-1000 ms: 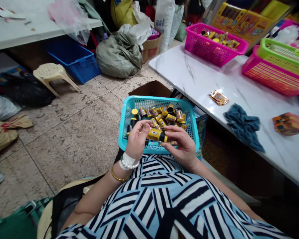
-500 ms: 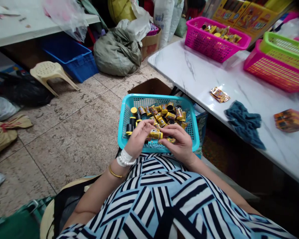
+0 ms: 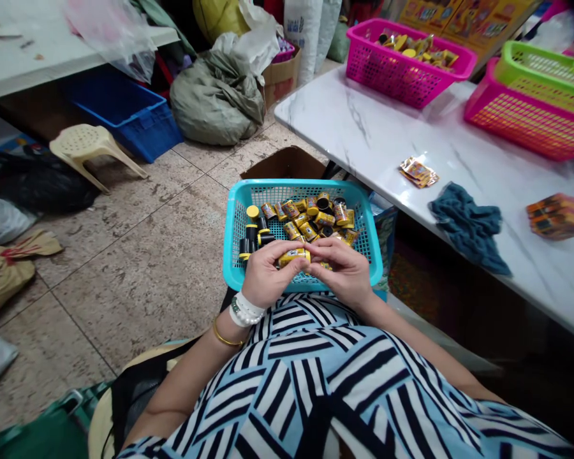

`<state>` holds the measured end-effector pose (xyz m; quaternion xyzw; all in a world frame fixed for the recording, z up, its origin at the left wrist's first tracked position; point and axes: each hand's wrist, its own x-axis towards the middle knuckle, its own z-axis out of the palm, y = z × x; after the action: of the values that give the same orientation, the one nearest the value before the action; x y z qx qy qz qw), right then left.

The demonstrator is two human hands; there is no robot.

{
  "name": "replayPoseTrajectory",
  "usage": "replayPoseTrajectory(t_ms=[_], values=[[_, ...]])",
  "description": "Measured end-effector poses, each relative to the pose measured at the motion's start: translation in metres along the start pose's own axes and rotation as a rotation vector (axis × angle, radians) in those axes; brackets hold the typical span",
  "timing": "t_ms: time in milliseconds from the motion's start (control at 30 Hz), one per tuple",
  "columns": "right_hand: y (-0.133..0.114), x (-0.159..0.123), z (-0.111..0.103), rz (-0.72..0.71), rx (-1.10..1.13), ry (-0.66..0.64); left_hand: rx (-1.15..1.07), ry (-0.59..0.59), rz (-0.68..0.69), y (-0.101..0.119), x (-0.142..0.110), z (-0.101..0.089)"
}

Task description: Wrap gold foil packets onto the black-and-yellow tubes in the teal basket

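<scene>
A small canister with a yellow printed label point(image 3: 293, 256) lies sideways between my hands, over the near side of a turquoise basket point(image 3: 228, 242). My left hand point(image 3: 266, 275) is closed round it, with the thumb along its near side and the fingers along its far side. The fingertips of my right hand point(image 3: 348, 271) pinch its right end. In the basket's left part are several plain black canisters with yellow caps point(image 3: 251, 233). Many yellow-labelled canisters point(image 3: 325, 218) fill the middle and right, some showing black ends. My hands hide the basket's near middle.
On the marble-look table point(image 3: 344, 137) at the right lie a stack of yellow wrappers point(image 3: 419, 172), a teal cloth point(image 3: 469, 223) and an orange bundle point(image 3: 559, 217). A pink basket of canisters point(image 3: 404, 76) stands behind. A cream stool point(image 3: 88, 141) and blue crate point(image 3: 155, 131) occupy the floor, left.
My left thumb and fingers have closed round the labelled canister, where the hand was more open before. My right fingertips have moved in to its end. The view has shifted slightly.
</scene>
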<state>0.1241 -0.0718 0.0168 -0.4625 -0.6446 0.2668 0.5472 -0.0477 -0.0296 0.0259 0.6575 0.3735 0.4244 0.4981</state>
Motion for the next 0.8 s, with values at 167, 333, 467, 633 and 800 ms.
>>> replayPoseTrajectory(t_ms=[167,333,467,633,800], values=[[0.002,0.004,-0.001,-0.134,-0.119,0.017,-0.27,-0.085,-0.377,-0.008,0.005,-0.014],[0.005,0.002,-0.002,-0.126,-0.107,0.033,-0.356,-0.182,-0.408,-0.012,0.007,-0.018],[0.003,-0.002,0.003,0.08,0.019,0.107,-0.275,-0.149,-0.194,-0.009,0.004,-0.012],[-0.003,-0.004,0.004,0.454,0.308,0.096,-0.024,-0.187,0.046,-0.011,0.003,-0.013],[0.002,-0.003,0.007,0.751,0.523,0.048,0.051,-0.257,0.165,-0.017,0.006,-0.015]])
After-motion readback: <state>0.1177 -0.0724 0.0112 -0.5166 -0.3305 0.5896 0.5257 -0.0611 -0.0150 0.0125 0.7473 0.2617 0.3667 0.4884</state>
